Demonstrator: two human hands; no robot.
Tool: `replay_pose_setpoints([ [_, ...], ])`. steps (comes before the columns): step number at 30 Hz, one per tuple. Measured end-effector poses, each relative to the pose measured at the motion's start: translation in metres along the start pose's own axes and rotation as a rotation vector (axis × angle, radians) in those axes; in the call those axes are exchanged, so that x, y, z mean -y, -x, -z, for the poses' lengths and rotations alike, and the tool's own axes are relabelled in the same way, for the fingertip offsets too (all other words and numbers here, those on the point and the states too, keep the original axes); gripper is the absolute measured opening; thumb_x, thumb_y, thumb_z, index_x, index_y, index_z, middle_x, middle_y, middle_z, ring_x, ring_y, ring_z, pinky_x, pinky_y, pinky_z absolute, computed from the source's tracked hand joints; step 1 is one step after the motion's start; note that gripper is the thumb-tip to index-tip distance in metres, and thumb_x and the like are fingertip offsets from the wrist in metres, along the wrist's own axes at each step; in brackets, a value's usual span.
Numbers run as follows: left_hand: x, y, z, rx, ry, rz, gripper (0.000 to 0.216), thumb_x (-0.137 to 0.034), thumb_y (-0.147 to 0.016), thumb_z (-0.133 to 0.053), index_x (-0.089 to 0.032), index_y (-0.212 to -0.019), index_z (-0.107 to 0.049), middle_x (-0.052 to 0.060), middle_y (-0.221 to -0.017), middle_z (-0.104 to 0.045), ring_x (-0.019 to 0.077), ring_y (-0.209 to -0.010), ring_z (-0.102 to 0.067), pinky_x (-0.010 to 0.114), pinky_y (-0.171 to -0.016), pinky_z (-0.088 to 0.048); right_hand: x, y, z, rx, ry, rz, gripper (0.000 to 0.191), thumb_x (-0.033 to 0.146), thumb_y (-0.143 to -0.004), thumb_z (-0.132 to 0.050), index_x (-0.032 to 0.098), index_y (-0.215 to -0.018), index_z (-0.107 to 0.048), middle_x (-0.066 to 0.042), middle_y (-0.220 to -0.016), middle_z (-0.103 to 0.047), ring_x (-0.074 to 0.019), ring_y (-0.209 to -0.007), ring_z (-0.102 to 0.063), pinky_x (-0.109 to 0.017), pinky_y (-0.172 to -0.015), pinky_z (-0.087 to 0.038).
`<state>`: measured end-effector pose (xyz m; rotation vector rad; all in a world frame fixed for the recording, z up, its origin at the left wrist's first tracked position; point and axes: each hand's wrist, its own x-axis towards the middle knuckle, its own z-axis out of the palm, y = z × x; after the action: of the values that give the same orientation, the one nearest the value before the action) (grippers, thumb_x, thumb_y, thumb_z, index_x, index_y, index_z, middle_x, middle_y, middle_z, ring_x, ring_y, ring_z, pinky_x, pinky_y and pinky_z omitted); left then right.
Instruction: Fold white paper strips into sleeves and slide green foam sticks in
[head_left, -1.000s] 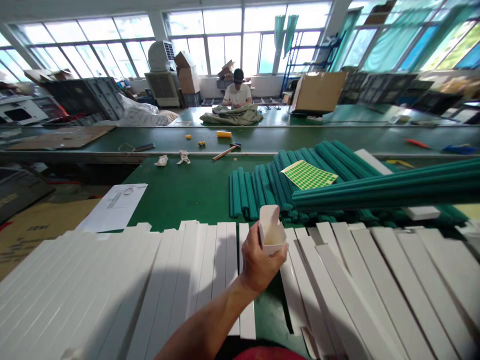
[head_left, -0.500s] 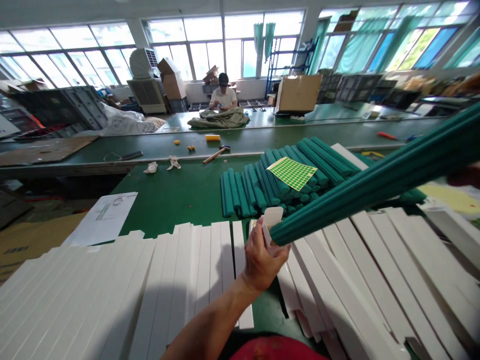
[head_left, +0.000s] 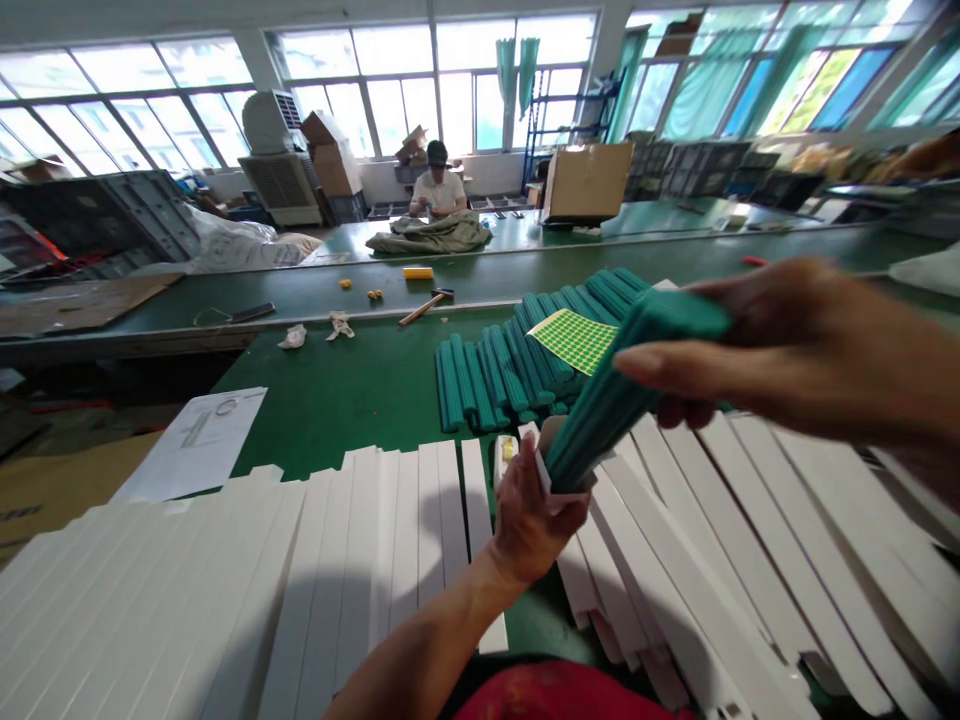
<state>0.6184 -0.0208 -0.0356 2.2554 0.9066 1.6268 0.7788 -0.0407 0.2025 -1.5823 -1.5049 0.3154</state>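
Note:
My left hand (head_left: 534,525) is wrapped around the open end of a long white cardboard box (head_left: 571,496). A dark green, ribbed, tightly folded bundle (head_left: 611,400) slants down into that opening, so its lower end is hidden inside. At the bundle's upper end my right hand (head_left: 795,350) grips it, thumb on the near side and fingers beyond. Behind the hands lies a pile of similar green bundles (head_left: 480,380), topped by a sheet of green round stickers (head_left: 574,340).
Flat white boxes (head_left: 225,580) lie side by side at the left, and more white boxes (head_left: 720,520) fan out at the right. A paper sheet (head_left: 195,440), a hammer (head_left: 424,307) and a yellow roll (head_left: 418,273) lie farther off. Another person (head_left: 439,190) sits across the tables.
The green bundle has slid down and left, its lower end now inside the box mouth. My right hand has come into view from the right. My left hand stays nearly in place.

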Motion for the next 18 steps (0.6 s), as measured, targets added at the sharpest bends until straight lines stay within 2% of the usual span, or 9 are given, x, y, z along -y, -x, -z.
replay_pose_setpoints([
  [2, 0.005, 0.0, 0.002, -0.01, -0.004, 0.027, 0.094, -0.038, -0.076, -0.072, -0.009, -0.148, -0.019, 0.025, -0.131, -0.056, 0.0341, -0.119, -0.059, 0.048, -0.093, -0.055, 0.003, 0.003, -0.013, 0.304, 0.239, 0.069, 0.042, 0.053, -0.077, -0.067, 0.016, -0.059, -0.061, 0.005, -0.044, -0.049, -0.0049, -0.041, -0.044, -0.021, -0.046, -0.033],
  [3, 0.007, 0.0, 0.003, -0.017, -0.008, 0.04, 0.093, -0.039, -0.077, -0.072, -0.01, -0.148, -0.019, 0.025, -0.132, -0.055, 0.0338, -0.119, -0.059, 0.047, -0.093, -0.055, 0.0, 0.007, -0.024, 0.384, 0.347, 0.114, 0.044, 0.056, -0.076, -0.067, 0.018, -0.056, -0.058, 0.005, -0.041, -0.046, -0.0049, -0.039, -0.04, -0.021, -0.044, -0.028],
  [7, 0.016, -0.001, 0.007, -0.023, -0.056, -0.008, 0.091, -0.045, -0.082, -0.066, -0.01, -0.149, -0.016, 0.026, -0.133, -0.053, 0.033, -0.121, -0.057, 0.044, -0.093, -0.055, -0.03, 0.027, -0.072, 0.345, 0.606, 0.206, 0.05, 0.064, -0.075, -0.062, 0.019, -0.055, -0.051, -0.001, -0.046, -0.05, -0.0083, -0.04, -0.04, -0.025, -0.045, -0.017],
  [10, 0.018, -0.001, 0.007, -0.024, -0.1, -0.039, 0.091, -0.049, -0.084, -0.063, -0.007, -0.149, -0.014, 0.029, -0.13, -0.055, 0.0331, -0.119, -0.059, 0.041, -0.091, -0.056, -0.053, 0.04, -0.09, 0.34, 0.625, 0.183, 0.053, 0.069, -0.073, -0.059, 0.018, -0.059, -0.052, -0.005, -0.051, -0.054, -0.0122, -0.044, -0.046, -0.027, -0.048, -0.017],
  [12, 0.02, -0.001, 0.006, -0.05, -0.135, -0.039, 0.094, -0.05, -0.083, -0.064, -0.005, -0.149, -0.014, 0.03, -0.128, -0.055, 0.0334, -0.115, -0.062, 0.04, -0.087, -0.058, -0.063, 0.045, -0.092, 0.364, 0.483, 0.123, 0.056, 0.07, -0.079, -0.05, 0.018, -0.059, -0.052, -0.004, -0.052, -0.053, -0.0131, -0.046, -0.047, -0.026, -0.048, -0.021],
  [15, 0.023, -0.001, 0.004, -0.103, -0.182, -0.064, 0.096, -0.051, -0.082, -0.065, -0.007, -0.15, -0.013, 0.029, -0.129, -0.056, 0.0329, -0.113, -0.063, 0.038, -0.084, -0.059, -0.076, 0.052, -0.095, 0.367, 0.03, -0.073, 0.06, 0.065, -0.091, -0.03, 0.018, -0.067, -0.058, -0.004, -0.058, -0.057, -0.0139, -0.05, -0.052, -0.025, -0.051, -0.036],
  [18, 0.028, -0.002, 0.002, -0.125, -0.176, -0.074, 0.095, -0.055, -0.081, -0.063, -0.01, -0.15, -0.016, 0.025, -0.126, -0.059, 0.0305, -0.11, -0.065, 0.036, -0.082, -0.06, -0.09, 0.063, -0.111, 0.271, -0.394, -0.255, 0.051, 0.057, -0.093, -0.035, 0.017, -0.089, -0.067, -0.006, -0.084, -0.068, -0.0171, -0.074, -0.063, -0.028, -0.068, -0.049],
])
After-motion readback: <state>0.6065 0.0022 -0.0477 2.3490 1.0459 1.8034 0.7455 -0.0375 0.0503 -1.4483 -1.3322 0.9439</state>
